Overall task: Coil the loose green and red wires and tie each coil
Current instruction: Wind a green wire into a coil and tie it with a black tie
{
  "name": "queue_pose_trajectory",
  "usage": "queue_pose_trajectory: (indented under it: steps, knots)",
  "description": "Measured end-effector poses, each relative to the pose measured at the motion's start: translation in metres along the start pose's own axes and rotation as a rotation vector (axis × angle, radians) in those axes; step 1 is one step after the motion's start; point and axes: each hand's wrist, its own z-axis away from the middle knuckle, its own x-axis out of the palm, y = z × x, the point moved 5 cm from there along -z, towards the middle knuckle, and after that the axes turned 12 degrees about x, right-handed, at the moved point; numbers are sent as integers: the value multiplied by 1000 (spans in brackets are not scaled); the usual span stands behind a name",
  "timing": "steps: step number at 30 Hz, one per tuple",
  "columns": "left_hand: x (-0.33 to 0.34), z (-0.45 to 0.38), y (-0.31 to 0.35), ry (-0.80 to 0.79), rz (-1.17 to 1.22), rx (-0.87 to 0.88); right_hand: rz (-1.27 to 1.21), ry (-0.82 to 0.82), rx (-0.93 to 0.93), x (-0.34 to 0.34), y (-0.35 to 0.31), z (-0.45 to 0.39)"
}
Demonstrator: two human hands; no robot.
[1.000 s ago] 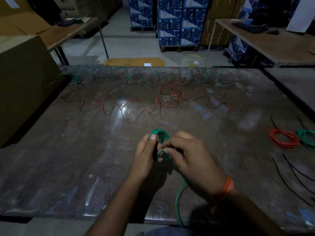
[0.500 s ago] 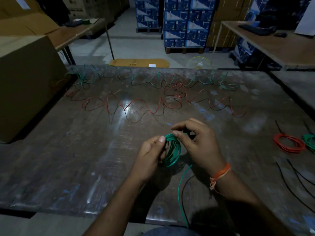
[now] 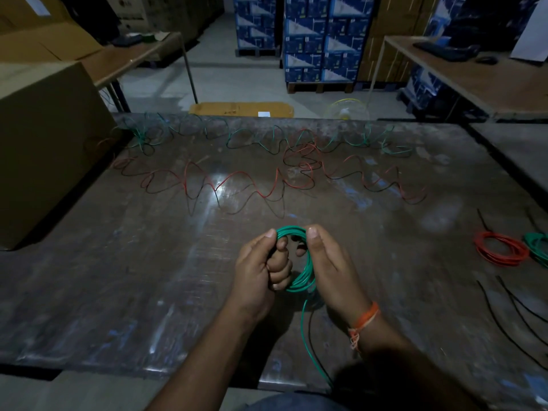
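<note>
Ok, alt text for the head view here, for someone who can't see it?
Two hands, left hand and right hand, hold a green wire coil upright over a dark worn table, its loose tail trailing toward the person. Loose red wire and loose green wire lie farther back; a red coil lies at right.

Single head cam, looks fwd & down over table, close to hands, warehouse beyond.

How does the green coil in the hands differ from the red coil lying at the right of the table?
The green coil is held up between the left hand and right hand; the red coil lies flat on the table, untouched. The green coil trails a loose tail toward the person; the red coil shows none. Both are wound into round loops.
</note>
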Motion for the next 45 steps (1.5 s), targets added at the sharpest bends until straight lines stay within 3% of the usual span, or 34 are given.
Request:
queue_pose_trajectory:
  steps: [9, 18, 28, 33, 38, 45]
  knots:
    - [4, 6, -3, -39, 66, -79, 95, 198, -18, 2, -3, 2]
    - [6, 10, 4, -112, 14, -166, 181, 126, -15, -2, -2, -3]
    - [11, 4, 3, -125, -245, -61, 151, 163, 3, -6, 1, -1]
    - [10, 4, 0, -106, -7, -167, 131, 125, 26, -7, 1, -1]
    - [6, 3, -8, 18, 193, -234, 153, -16, 56, -10, 1, -2]
    - [-25, -19, 7, 228, 401, -101, 251, -275, 203, -2, 35, 25]
